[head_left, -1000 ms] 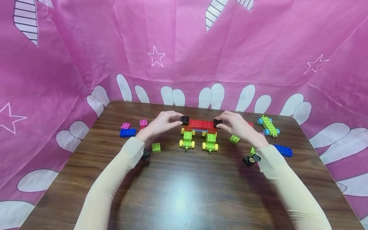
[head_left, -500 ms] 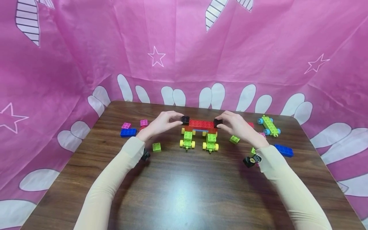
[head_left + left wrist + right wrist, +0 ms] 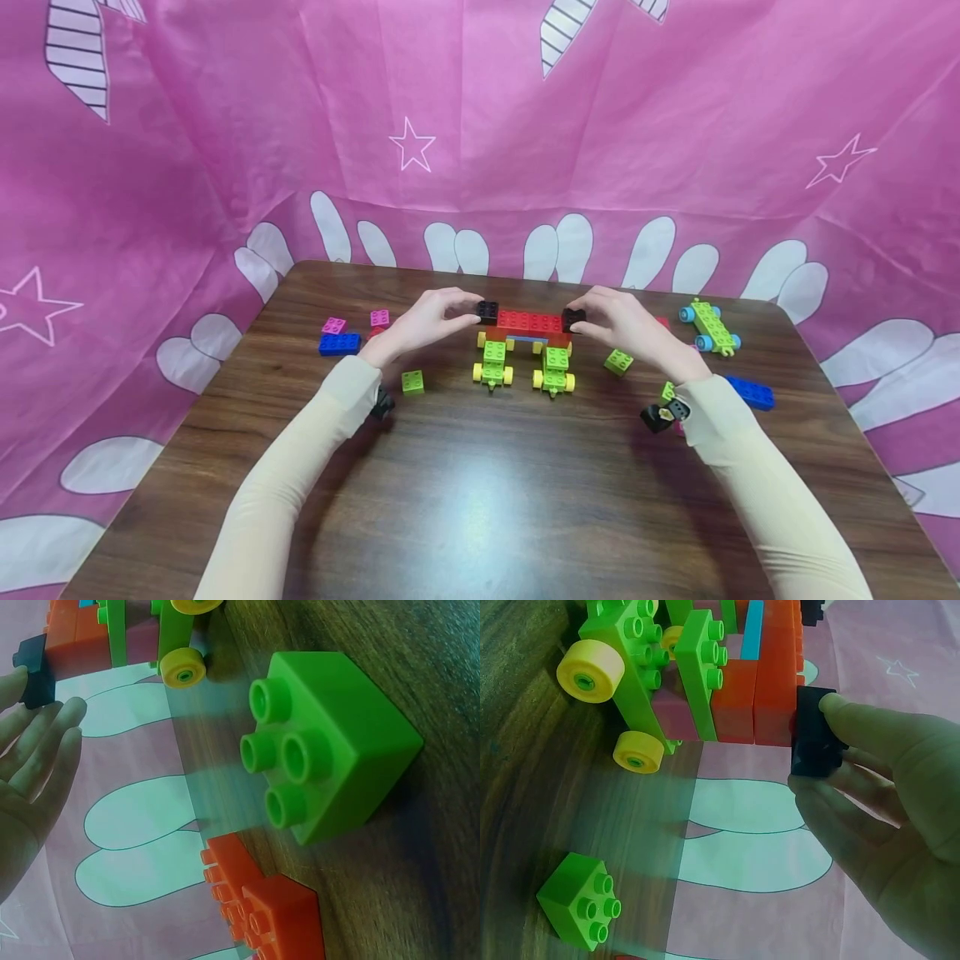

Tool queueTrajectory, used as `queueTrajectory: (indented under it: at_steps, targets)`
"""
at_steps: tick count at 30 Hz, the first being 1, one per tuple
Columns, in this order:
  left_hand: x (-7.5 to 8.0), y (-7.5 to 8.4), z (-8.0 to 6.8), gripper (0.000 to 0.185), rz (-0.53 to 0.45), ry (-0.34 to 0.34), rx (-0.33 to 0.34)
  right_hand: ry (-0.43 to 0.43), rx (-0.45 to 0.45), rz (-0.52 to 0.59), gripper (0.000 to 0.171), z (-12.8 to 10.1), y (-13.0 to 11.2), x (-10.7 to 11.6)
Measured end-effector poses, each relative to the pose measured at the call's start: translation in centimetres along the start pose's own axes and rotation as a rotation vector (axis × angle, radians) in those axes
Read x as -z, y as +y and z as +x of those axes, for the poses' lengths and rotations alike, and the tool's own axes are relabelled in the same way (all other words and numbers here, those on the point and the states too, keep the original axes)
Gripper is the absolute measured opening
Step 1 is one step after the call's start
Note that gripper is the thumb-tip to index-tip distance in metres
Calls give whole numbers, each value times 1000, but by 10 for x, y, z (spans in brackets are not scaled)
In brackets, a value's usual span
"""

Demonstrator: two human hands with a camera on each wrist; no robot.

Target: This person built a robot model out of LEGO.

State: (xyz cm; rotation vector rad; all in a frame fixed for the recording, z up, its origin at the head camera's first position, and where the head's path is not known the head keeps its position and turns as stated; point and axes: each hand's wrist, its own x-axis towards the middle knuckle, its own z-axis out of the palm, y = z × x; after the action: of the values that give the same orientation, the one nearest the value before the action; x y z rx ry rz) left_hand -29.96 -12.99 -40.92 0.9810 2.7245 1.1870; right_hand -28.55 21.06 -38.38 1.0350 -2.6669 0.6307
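Observation:
A toy-brick build stands at mid-table, with a long red brick (image 3: 530, 322) across its top and two green wheeled bases (image 3: 492, 367) at the front. At the red brick's left end, my left hand (image 3: 431, 321) holds a black brick (image 3: 487, 312) between thumb and fingers. A second black brick (image 3: 815, 733) sits at the right end, pinched by my right hand (image 3: 626, 325). The right wrist view shows that thumb on its outer face and fingertips at its lower edge. Red, green and purple bricks support the red one from below.
Loose green bricks (image 3: 337, 742) lie left and right of the build. Blue (image 3: 340, 344) and pink bricks (image 3: 379, 317) lie at the left, near red ones (image 3: 281, 915). A green base with blue wheels (image 3: 711, 327) and another blue brick (image 3: 752, 392) lie at the right.
The head view has shifted slightly, so everything appears a little further right. Both hands keep to the same black bricks, with hardly any movement.

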Motion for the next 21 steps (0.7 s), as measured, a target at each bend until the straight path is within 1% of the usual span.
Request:
queueTrajectory:
  at_steps: [10,17,21]
  targets:
    - [-1,-1,-2,38,0,1,-7,-1,5,5,31,-3,1,-3]
    - [0,-2,0,38,-6,-4,-9,41,17,26,29,-6,1,-2]
    - [0,-2,0,37,-5,-8,1,44,16,27,29,-7,1,-1]
